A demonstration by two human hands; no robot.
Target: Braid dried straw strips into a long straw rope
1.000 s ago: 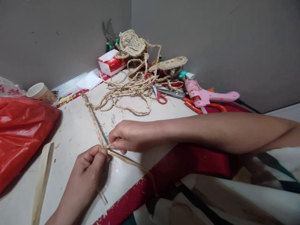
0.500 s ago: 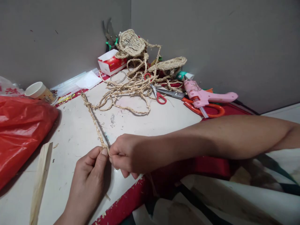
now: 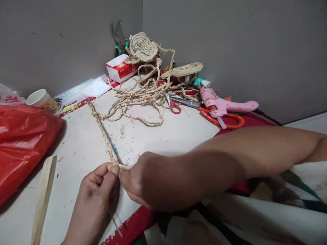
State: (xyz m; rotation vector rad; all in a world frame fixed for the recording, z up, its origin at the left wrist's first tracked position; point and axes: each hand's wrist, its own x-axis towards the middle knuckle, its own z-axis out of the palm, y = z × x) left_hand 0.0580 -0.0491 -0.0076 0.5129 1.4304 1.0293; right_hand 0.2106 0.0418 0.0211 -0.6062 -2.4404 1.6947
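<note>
A braided straw cord (image 3: 105, 136) runs across the white table toward me, and my left hand (image 3: 98, 190) pinches its near end between thumb and forefinger. Close beside it, my right hand (image 3: 143, 180) is closed on a pale straw strand (image 3: 124, 167) that comes out of the braid at the left thumb. Under my left hand a thin loose strand (image 3: 116, 223) hangs down over the table's red edge. The far end of the cord joins a tangled heap of straw braid (image 3: 143, 97). The right fingertips are partly hidden behind the hand.
At the left lie a red plastic bag (image 3: 25, 146) and a flat straw strip (image 3: 44, 200). A paper cup (image 3: 42, 100) and a red-white box (image 3: 122, 68) stand farther back. Small scissors (image 3: 175, 106), large orange-handled scissors (image 3: 237, 120) and a pink glue gun (image 3: 217, 102) lie at the right.
My right hand has shifted slightly right and turned, and the pale strand now shows between the hands. A thin strand end now hangs farther below my left hand, which keeps its pinch.
</note>
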